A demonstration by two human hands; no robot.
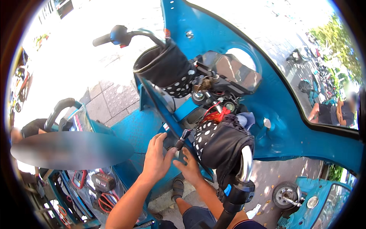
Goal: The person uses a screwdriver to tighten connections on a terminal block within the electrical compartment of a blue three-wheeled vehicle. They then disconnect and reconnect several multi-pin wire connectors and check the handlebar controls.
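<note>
1. Blue bodywork curves around the front of the vehicle this person is bent over.
2. Another blue vehicle stands off to the lower right, one wheel showing.
3. A handlebar crosses in front of the shell, chrome where it's bare.
4. Two black muffs, the far one and the near one, wear white polka dots.
5. The left hand is open, thumb apart from its fingers, thumb tip by the plug.
6. The right hand is loosely curled, thumb and fingers parted.
7. The dark plug sits between both hands, left of the near muff; I can't tell which supports it.
</note>
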